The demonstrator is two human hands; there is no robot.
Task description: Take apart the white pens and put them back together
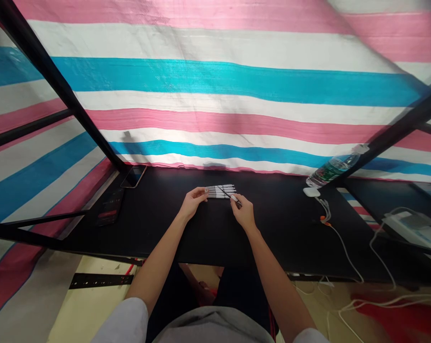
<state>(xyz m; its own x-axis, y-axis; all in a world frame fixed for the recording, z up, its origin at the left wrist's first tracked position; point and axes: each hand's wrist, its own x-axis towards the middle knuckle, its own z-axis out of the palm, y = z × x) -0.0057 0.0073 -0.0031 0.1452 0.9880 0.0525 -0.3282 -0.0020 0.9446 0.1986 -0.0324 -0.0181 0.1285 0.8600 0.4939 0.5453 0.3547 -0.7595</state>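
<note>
- Our left hand [194,202] is loosely curled, its fingertips [203,193] touching the row of markers [220,191]; we cannot tell whether it grips them.
- Our right hand [242,212] is closed on one marker [226,193], slanting across the row.
- The row lies between our hands, its markers side by side, running left to right.
- On the black tabletop [272,228], a plastic water bottle [331,169] sits far right, a phone [134,176] far left.

The printing on the row of markers [220,191] is too small to read, their left ends sit hidden behind the left hand [193,202], and the white power strip [411,227] at right runs out of view.
</note>
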